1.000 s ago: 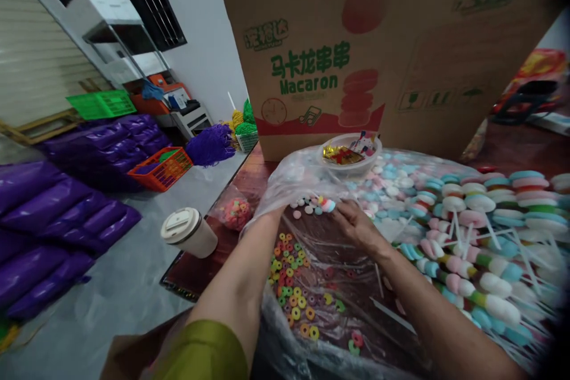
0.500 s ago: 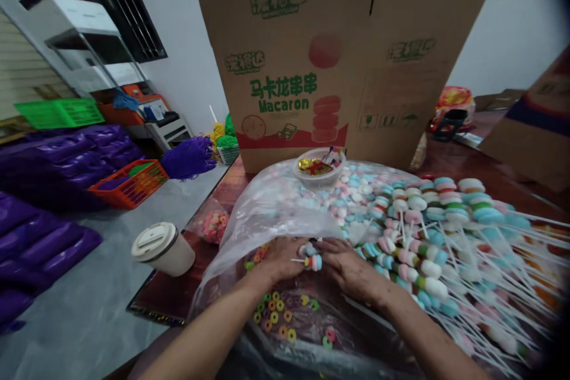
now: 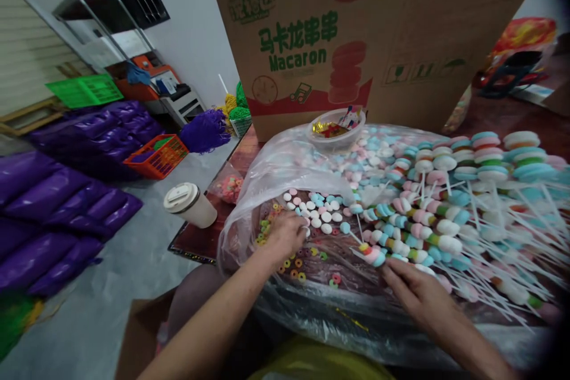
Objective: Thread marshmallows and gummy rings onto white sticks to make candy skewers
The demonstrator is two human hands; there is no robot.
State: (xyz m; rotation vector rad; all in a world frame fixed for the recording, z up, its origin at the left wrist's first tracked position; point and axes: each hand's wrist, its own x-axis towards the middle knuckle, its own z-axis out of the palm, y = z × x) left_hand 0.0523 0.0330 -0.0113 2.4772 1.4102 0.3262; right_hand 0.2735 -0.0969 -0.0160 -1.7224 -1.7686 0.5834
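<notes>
My right hand [image 3: 412, 288] pinches the pastel end of a candy skewer [image 3: 370, 254], which has a yellow and orange ring on it and a white stick. My left hand [image 3: 285, 236] rests with curled fingers at the left edge of a spread of white, pink and blue candies [image 3: 318, 214]; what its fingertips hold, if anything, is hidden. Small coloured rings [image 3: 294, 274] lie beside and below that hand on the clear plastic sheet [image 3: 285, 157]. Finished-looking skewers [image 3: 439, 243] are piled to the right of the loose candies.
A large cardboard box [image 3: 303, 89] stands behind the plastic. In front of it sits a clear bowl [image 3: 336, 138] with wrapped pieces. A lidded cup [image 3: 196, 211] and a bag of pink rings [image 3: 229, 188] are at the table's left. Purple bags [image 3: 53, 219] lie on the floor.
My hands have moved apart, the right one rightward with the skewer. White, pink and blue candies now show between them. The camera view has shifted, bringing the box closer.
</notes>
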